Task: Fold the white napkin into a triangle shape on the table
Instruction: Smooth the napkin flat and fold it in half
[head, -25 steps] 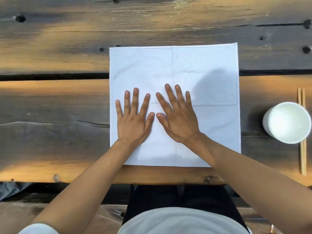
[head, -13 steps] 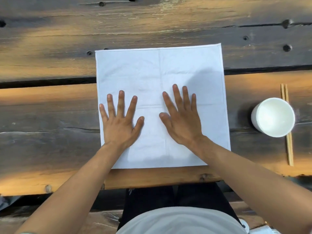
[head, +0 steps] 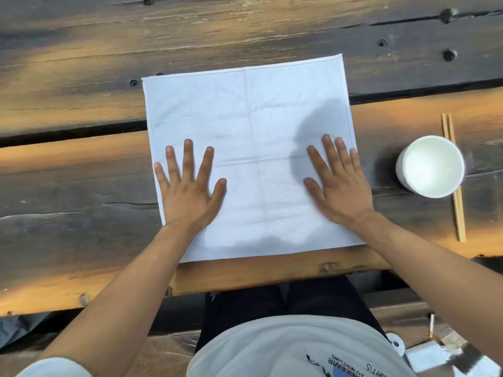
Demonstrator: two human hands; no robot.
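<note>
The white napkin (head: 250,126) lies spread flat as a full square on the wooden table (head: 81,186), with faint crease lines crossing at its middle. My left hand (head: 187,191) rests palm down on the napkin's left side, fingers spread, little finger at the left hem. My right hand (head: 337,186) presses palm down on the right side, fingers apart and reaching the right hem. Neither hand grips the cloth. The napkin's near edge lies close to the table's front edge.
A white cup (head: 430,165) stands to the right of the napkin, on top of a pair of wooden chopsticks (head: 454,186). A dark gap (head: 68,133) runs between the table planks under the napkin. My lap sits below the table edge.
Both hands have slid apart from the napkin's middle toward its left and right edges, staying flat on the cloth. The napkin stays spread out.
</note>
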